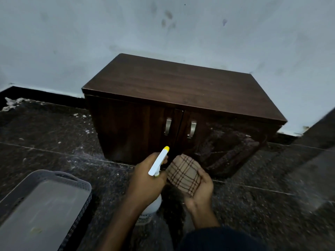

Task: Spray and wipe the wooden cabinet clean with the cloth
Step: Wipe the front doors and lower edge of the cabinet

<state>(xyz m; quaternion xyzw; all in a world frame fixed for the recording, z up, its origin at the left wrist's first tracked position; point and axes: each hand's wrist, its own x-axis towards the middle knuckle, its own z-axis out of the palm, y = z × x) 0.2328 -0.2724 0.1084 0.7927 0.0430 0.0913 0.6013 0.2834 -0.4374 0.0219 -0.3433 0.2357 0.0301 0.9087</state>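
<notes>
A dark brown wooden cabinet [181, 91] with two doors and two metal handles stands on the floor against the pale wall. My left hand [145, 182] grips a white spray bottle [159, 161] with a yellow nozzle tip, held just in front of the cabinet's lower front. Its nozzle points up toward the doors. My right hand [201, 191] cups a beige plaid cloth [184, 173], bunched up, right beside the bottle. The right door's lower part looks smeared or wet.
A grey perforated plastic basket [78, 185] sits on the dark speckled stone floor at the lower left. White debris lies on the floor left of the cabinet. A dark edge crosses the right side of the view.
</notes>
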